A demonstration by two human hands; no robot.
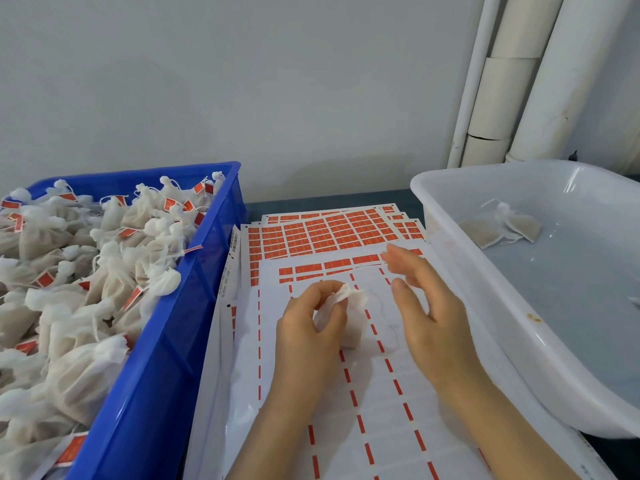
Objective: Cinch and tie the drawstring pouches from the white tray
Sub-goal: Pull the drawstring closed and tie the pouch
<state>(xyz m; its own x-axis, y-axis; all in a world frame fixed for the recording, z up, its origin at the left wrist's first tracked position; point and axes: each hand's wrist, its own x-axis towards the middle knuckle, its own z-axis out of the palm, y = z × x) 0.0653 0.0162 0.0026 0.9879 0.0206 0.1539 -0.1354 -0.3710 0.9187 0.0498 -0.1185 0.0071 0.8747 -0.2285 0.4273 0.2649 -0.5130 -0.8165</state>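
My left hand point(313, 327) grips a small white drawstring pouch point(353, 311) by its gathered neck, over the label sheets. A thin string point(384, 313) trails from the pouch toward my right hand point(426, 306), which hovers just right of it with fingers spread and relaxed; whether it holds the string I cannot tell. The white tray point(485, 271) stands at the right with two flat, untied pouches point(502, 225) lying at its far end.
A blue crate point(162, 358) at the left is heaped with tied pouches bearing red labels. Sheets of red stickers point(329, 233) cover the table between crate and tray. White pipes point(512, 81) run up the wall at the back right.
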